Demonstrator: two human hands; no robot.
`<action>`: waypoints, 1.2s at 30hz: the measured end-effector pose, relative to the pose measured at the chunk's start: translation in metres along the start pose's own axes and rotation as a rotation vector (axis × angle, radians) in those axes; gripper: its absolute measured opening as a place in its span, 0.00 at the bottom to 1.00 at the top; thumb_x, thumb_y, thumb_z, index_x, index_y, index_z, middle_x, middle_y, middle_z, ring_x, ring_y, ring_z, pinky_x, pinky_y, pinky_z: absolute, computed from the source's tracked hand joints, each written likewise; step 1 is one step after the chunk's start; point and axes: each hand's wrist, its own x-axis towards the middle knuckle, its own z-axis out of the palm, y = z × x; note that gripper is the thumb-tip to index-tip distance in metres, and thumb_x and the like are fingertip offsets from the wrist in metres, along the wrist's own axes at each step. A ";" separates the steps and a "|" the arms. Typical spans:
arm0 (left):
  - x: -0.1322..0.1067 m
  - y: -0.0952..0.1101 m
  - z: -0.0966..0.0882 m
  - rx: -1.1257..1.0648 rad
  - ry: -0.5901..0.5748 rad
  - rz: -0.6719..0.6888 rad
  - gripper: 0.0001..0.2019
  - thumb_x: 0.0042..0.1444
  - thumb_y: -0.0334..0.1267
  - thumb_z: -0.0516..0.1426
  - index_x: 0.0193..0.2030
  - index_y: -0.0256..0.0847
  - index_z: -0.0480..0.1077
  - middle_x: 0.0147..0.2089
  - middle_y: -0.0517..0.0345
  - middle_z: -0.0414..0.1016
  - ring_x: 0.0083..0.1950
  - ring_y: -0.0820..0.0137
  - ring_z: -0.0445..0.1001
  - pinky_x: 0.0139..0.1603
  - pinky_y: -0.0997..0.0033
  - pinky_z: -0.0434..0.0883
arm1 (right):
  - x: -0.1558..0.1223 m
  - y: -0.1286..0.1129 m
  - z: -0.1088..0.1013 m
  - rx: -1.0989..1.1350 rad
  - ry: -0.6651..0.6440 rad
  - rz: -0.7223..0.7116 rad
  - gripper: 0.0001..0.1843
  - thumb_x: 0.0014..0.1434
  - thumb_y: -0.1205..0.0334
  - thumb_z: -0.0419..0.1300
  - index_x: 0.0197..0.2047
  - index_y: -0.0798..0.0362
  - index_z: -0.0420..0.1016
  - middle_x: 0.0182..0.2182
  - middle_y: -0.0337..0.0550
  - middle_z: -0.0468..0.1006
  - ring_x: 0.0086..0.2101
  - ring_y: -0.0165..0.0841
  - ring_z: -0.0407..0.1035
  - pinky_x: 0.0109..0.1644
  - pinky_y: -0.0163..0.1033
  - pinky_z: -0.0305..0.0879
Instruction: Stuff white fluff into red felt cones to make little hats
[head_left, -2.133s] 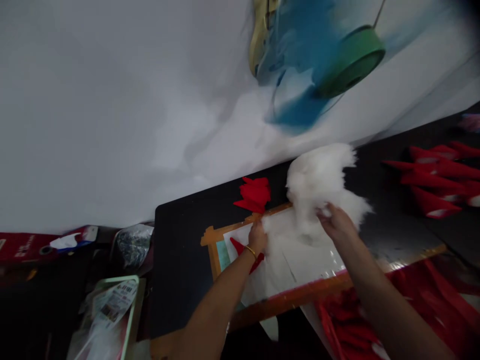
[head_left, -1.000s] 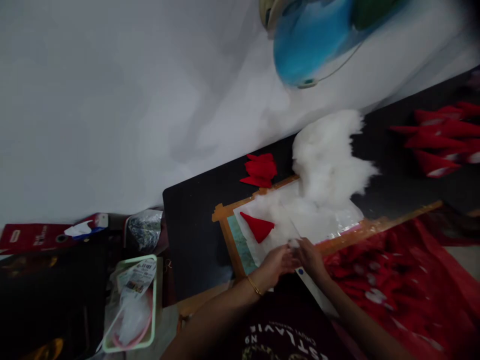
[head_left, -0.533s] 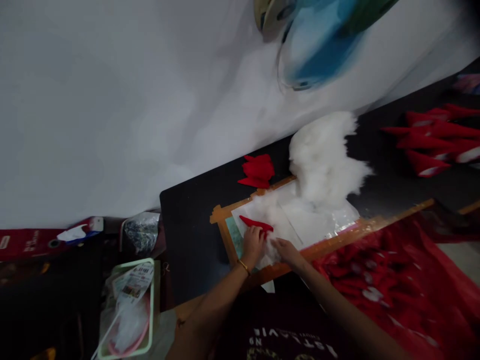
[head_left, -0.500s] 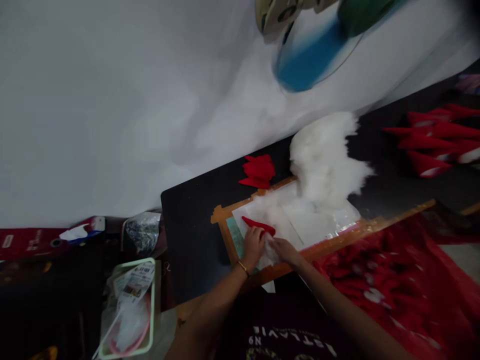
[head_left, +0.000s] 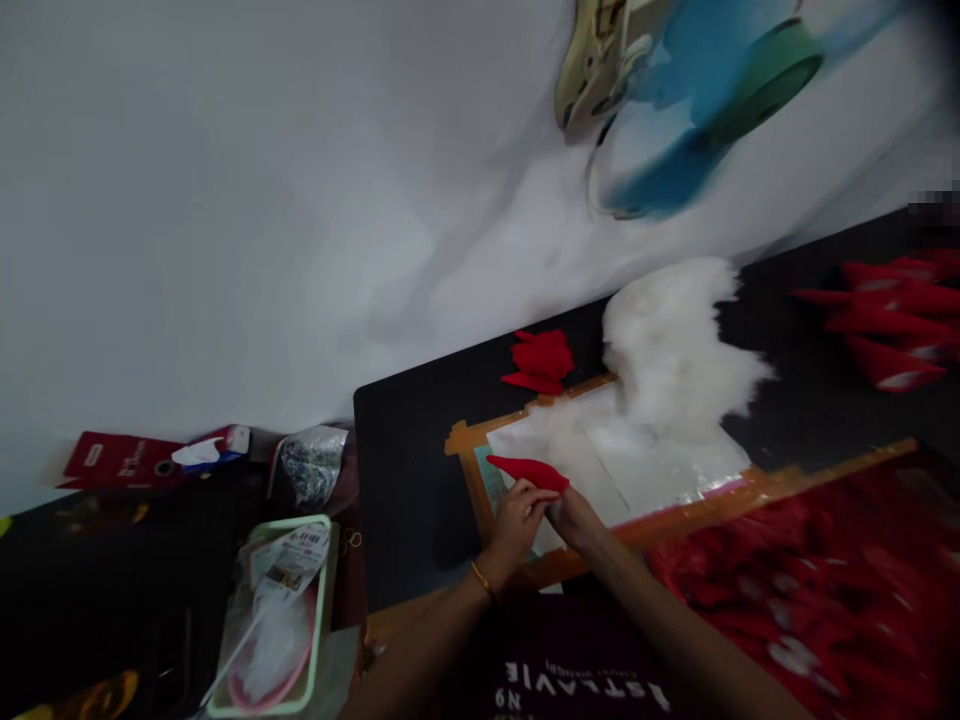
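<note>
A small red pointed cloth cone [head_left: 529, 471] is held between my hands over the taped work sheet, its tip pointing left. My left hand [head_left: 519, 518] pinches its lower edge, with a yellow bangle on the wrist. My right hand [head_left: 576, 520] is closed at the cone's wide right end; its fingertips are partly hidden. Beyond them a large heap of white fluffy stuffing [head_left: 675, 350] lies on the white sheet [head_left: 660, 480]. Several red cloth pieces [head_left: 541, 360] sit in a small pile behind the sheet.
Several red cones [head_left: 892, 310] lie at the table's far right. A red bag [head_left: 825, 590] full of red pieces is at the near right. A pale green basket [head_left: 322, 610] stands left of the black table [head_left: 412, 450]. A blurred blue fan [head_left: 697, 110] is by the wall.
White fluff that showed between my hands is no longer visible there. The red cone shows larger, and my right hand has come to its wide end. The whole view has shifted.
</note>
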 end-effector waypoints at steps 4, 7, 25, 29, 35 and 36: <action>-0.001 0.009 -0.015 0.032 0.055 0.024 0.12 0.64 0.36 0.53 0.46 0.43 0.78 0.39 0.53 0.70 0.42 0.66 0.70 0.45 0.68 0.66 | -0.018 -0.018 0.000 0.237 -0.058 0.174 0.16 0.55 0.49 0.47 0.31 0.54 0.62 0.27 0.45 0.70 0.29 0.29 0.64 0.36 0.33 0.68; -0.004 0.020 -0.022 0.089 0.023 0.054 0.12 0.64 0.36 0.53 0.46 0.44 0.78 0.38 0.53 0.70 0.42 0.66 0.70 0.45 0.69 0.66 | -0.025 -0.030 0.001 0.217 -0.081 0.178 0.15 0.50 0.50 0.54 0.31 0.55 0.63 0.26 0.43 0.70 0.28 0.28 0.63 0.33 0.31 0.66; -0.007 0.055 -0.053 -0.936 0.625 -0.234 0.36 0.49 0.52 0.66 0.62 0.43 0.60 0.55 0.47 0.71 0.53 0.62 0.74 0.54 0.64 0.70 | -0.016 -0.094 0.054 0.113 -0.008 0.028 0.19 0.51 0.53 0.57 0.40 0.59 0.72 0.25 0.43 0.72 0.22 0.27 0.62 0.24 0.29 0.60; 0.013 0.078 -0.059 -1.027 0.772 -0.347 0.40 0.43 0.46 0.71 0.62 0.42 0.60 0.44 0.54 0.74 0.40 0.67 0.76 0.43 0.69 0.73 | -0.007 -0.097 0.070 -0.089 0.092 -0.151 0.21 0.53 0.52 0.58 0.45 0.59 0.72 0.35 0.49 0.77 0.31 0.34 0.71 0.33 0.35 0.70; 0.011 0.091 -0.056 -0.992 0.698 -0.333 0.36 0.43 0.39 0.70 0.59 0.41 0.62 0.43 0.53 0.74 0.38 0.69 0.75 0.41 0.70 0.72 | -0.011 -0.059 0.056 -0.369 -0.110 -0.477 0.24 0.61 0.54 0.49 0.53 0.57 0.75 0.51 0.53 0.74 0.51 0.42 0.70 0.55 0.46 0.71; 0.008 0.091 -0.053 -0.969 0.672 -0.344 0.36 0.43 0.37 0.70 0.59 0.41 0.62 0.43 0.53 0.74 0.38 0.68 0.75 0.42 0.69 0.72 | -0.011 -0.052 0.052 -0.401 -0.122 -0.505 0.25 0.62 0.54 0.49 0.56 0.57 0.73 0.53 0.53 0.72 0.53 0.42 0.69 0.56 0.47 0.71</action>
